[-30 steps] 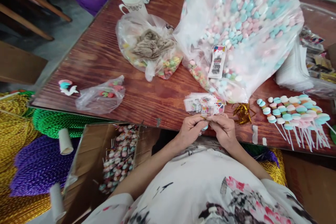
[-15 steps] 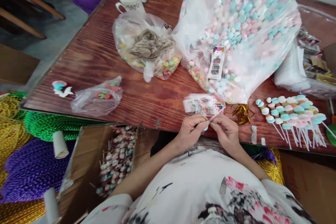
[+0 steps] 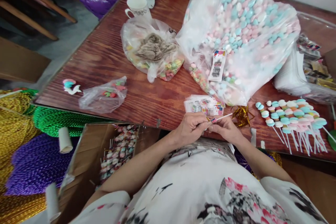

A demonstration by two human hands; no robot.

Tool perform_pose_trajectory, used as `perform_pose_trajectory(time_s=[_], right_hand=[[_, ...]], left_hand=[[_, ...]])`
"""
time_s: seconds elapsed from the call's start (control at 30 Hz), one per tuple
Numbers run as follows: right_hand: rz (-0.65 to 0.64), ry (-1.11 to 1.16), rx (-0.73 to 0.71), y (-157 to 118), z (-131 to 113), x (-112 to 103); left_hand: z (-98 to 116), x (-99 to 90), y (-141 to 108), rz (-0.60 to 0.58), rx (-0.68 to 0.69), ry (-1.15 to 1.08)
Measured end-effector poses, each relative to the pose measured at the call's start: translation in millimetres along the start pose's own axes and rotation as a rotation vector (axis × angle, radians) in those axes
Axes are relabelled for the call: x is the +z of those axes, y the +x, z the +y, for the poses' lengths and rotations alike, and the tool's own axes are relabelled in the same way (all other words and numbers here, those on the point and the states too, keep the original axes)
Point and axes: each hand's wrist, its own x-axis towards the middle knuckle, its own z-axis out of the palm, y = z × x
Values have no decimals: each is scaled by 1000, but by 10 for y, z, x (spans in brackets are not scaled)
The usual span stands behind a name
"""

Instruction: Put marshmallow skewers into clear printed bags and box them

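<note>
Both hands meet at the table's front edge, fingers pinched around a candy skewer. Its white stick (image 3: 226,116) points up to the right, and a bit of gold twist tie and coloured label shows between the fingertips. My left hand (image 3: 193,127) grips the wrapped end; most of the candy is hidden behind the fingers. My right hand (image 3: 227,129) pinches close beside it, under the stick. Just behind lies a fanned stack of printed label cards (image 3: 202,105). Gold twist ties (image 3: 240,116) lie to the right, near finished-looking marshmallow skewers (image 3: 291,115) laid in a row.
A big clear bag of pastel marshmallows (image 3: 246,28) covers the back, with a label bundle (image 3: 217,65) on it. Left of it are a gummy candy bag (image 3: 168,64), a mug (image 3: 138,7) and a small bag (image 3: 105,98). Below, a carton (image 3: 78,161) holds skewers beside bead strands (image 3: 39,164).
My right hand has turned and slid under the stick, which now lies flatter and points further right. Both hands stay together. The whole view has shifted slightly.
</note>
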Motion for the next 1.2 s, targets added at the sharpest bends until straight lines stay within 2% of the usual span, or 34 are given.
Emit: perform_pose_trajectory(time_s=[0.3,0.4,0.5,0.6,0.7,0.8,0.9,1.03,1.2], right_hand=[[198,81,-67,-19,1,-11],[163,39,-91,-23,30,-52],[59,-38,-130,1,33,-116],[-78,-178,-225,28,-16,-156],[-120,-453,-531,4,-110,-134],[-171,-802,-900,-72,-214,-60],[-270,-1004,-1105,-124,-312,20],[-368,-1038,-1198,-79,-423,96],[-409,-1086,-1195,-5,-435,152]], left_hand=[[88,-22,80,-24,39,116],[115,-30,102,-32,34,115],[126,-30,100,-68,-14,33],[107,-30,65,-122,-203,-185],[71,-40,1,-188,-571,-457],[31,-63,-73,-298,-838,-671],[-5,-99,-119,-479,-897,-785],[-26,-176,-107,-677,-866,-819],[-83,-248,-67,-877,-792,-797]])
